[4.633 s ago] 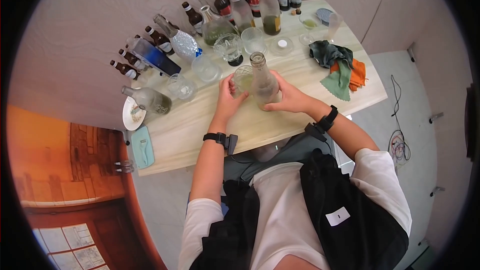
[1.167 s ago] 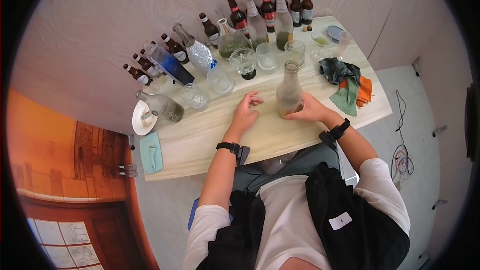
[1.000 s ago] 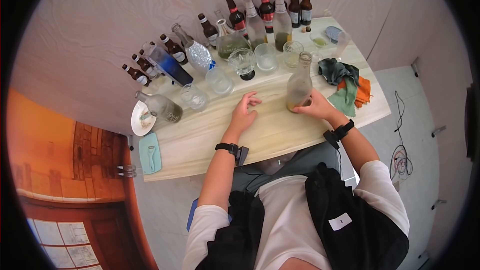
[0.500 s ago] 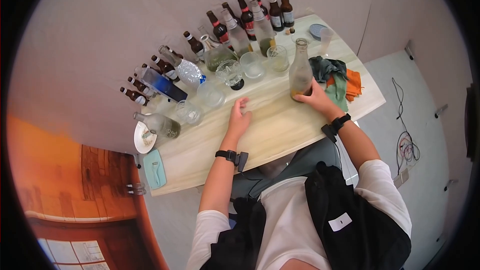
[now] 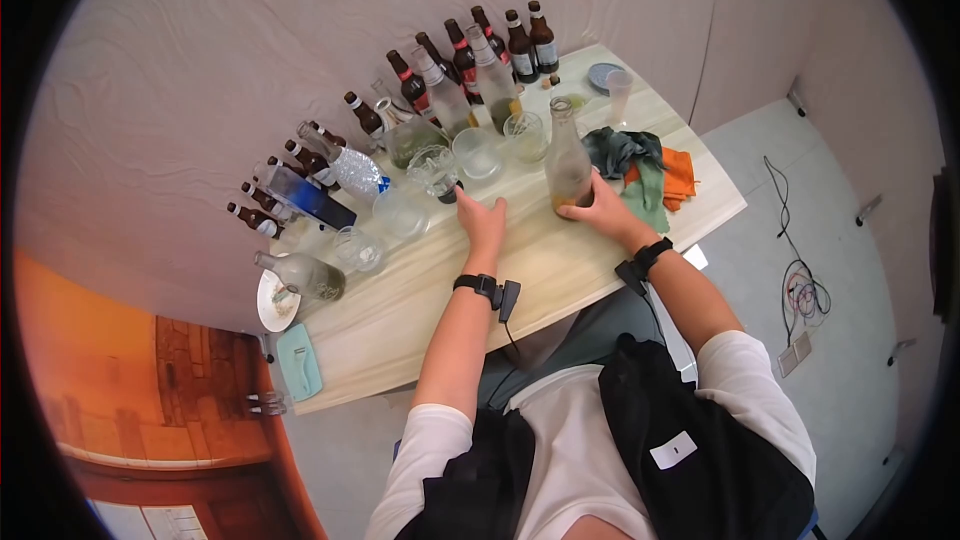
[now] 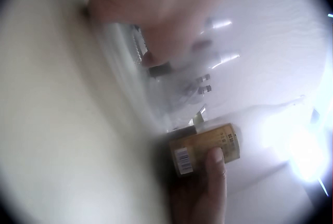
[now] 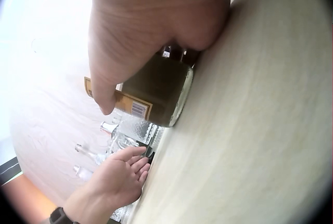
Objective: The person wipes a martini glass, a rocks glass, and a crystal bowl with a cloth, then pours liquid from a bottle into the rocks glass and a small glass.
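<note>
My right hand (image 5: 608, 212) grips a clear glass bottle (image 5: 568, 165) low on its body, thumb on the yellow label (image 7: 138, 107). The bottle is upright, with dark greenish liquid in its lower part, and its base is at the tabletop in the right wrist view. My left hand (image 5: 482, 225) holds nothing. Its fingers reach toward the black foot of a patterned glass (image 5: 433, 170), fingertips right at that foot in the head view. A clear glass cup with a little pale liquid (image 5: 526, 137) stands behind the bottle.
Brown beer bottles (image 5: 413, 85) line the wall side. More tumblers (image 5: 478, 156), a silver glittery bottle (image 5: 357, 175) and a blue bottle (image 5: 315, 198) stand before them. Crumpled cloths (image 5: 645, 170) lie at right; a white plate (image 5: 277, 302) and teal board (image 5: 299, 362) at left.
The left hand has let go of the glass cup, now set down farther back, and reaches forward to the black-footed glass. The right hand has carried the bottle to the right, beside the cloths.
</note>
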`<state>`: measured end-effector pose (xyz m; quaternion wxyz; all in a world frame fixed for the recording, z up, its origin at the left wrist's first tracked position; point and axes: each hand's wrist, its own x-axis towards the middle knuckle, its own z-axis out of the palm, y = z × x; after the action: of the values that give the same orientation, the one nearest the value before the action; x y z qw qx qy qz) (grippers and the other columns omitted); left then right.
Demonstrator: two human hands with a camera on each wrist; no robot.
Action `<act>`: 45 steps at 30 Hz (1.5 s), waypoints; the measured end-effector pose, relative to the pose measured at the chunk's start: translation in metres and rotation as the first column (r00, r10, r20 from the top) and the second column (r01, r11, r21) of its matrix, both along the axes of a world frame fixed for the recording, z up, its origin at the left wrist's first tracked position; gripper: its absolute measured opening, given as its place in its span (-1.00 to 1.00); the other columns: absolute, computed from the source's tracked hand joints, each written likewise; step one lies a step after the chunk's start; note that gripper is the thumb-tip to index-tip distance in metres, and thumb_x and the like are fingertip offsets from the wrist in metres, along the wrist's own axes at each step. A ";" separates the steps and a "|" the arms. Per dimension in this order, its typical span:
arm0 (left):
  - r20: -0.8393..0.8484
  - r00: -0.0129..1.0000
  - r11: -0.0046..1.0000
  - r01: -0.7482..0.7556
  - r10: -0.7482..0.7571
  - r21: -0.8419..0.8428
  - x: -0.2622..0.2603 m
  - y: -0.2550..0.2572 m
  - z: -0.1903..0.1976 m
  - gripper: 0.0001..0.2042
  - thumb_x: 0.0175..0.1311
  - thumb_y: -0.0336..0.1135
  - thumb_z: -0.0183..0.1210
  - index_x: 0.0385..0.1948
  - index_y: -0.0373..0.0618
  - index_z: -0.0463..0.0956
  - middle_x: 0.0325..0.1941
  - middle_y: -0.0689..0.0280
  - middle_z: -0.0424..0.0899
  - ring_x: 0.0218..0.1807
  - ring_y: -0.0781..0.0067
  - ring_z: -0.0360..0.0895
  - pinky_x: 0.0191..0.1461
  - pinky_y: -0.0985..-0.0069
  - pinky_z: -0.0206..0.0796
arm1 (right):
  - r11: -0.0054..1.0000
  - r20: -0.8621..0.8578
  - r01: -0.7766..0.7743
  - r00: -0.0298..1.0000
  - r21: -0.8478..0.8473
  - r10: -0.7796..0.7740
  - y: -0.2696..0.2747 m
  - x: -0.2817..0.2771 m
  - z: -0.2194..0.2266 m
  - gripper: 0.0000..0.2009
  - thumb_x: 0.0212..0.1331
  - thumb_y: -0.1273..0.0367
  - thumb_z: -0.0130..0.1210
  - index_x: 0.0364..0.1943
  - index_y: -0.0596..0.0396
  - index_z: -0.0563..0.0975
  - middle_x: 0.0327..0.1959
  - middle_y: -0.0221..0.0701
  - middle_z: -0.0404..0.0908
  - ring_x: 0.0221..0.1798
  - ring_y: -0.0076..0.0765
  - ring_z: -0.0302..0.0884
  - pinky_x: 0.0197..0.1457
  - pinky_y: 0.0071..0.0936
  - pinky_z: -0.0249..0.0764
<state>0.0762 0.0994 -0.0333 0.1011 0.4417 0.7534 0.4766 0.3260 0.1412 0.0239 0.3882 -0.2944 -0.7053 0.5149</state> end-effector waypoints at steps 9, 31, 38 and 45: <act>0.025 0.997 0.996 -0.073 0.072 0.058 0.008 0.031 0.010 0.01 -0.04 -0.09 0.47 0.36 -0.48 0.02 0.39 -0.26 0.23 0.43 -0.24 0.17 0.48 0.11 0.03 | 1.000 -0.030 0.004 1.000 0.018 -0.003 0.004 -0.002 -0.008 -0.23 -0.05 0.27 0.44 0.28 0.13 0.30 0.19 -0.29 0.47 0.27 -0.32 0.37 0.36 -0.39 0.24; -0.069 0.921 0.921 -0.387 0.384 -0.043 0.024 0.063 0.028 -0.08 -0.06 0.01 0.48 0.30 -0.27 0.18 0.29 -0.06 0.38 0.35 -0.13 0.25 0.38 0.09 0.13 | 0.999 -0.001 -0.030 1.000 -0.015 0.030 0.010 -0.002 -0.016 -0.16 -0.06 0.31 0.47 0.34 0.14 0.25 0.24 -0.35 0.44 0.29 -0.41 0.34 0.39 -0.39 0.22; -0.001 0.945 0.944 -0.326 0.327 0.046 0.014 0.063 0.015 -0.14 -0.10 -0.03 0.49 0.23 -0.24 0.26 0.21 -0.06 0.45 0.26 -0.12 0.38 0.32 0.10 0.21 | 1.000 -0.032 0.002 0.999 -0.018 -0.003 0.009 -0.004 -0.017 -0.21 -0.09 0.26 0.47 0.28 0.13 0.31 0.18 -0.31 0.47 0.25 -0.34 0.38 0.36 -0.37 0.25; 0.123 0.983 0.967 -0.158 0.136 0.197 0.010 0.046 0.011 -0.21 -0.10 -0.16 0.51 0.17 -0.28 0.27 0.13 -0.05 0.51 0.17 -0.03 0.47 0.25 0.19 0.29 | 0.999 -0.009 0.018 1.000 -0.031 -0.018 0.007 -0.004 -0.014 -0.20 -0.08 0.27 0.47 0.29 0.13 0.30 0.17 -0.31 0.48 0.24 -0.35 0.38 0.34 -0.38 0.26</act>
<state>0.0862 0.1455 -0.0218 0.0596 0.3662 0.7241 0.5815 0.3218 0.1479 0.0097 0.3915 -0.3045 -0.6928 0.5235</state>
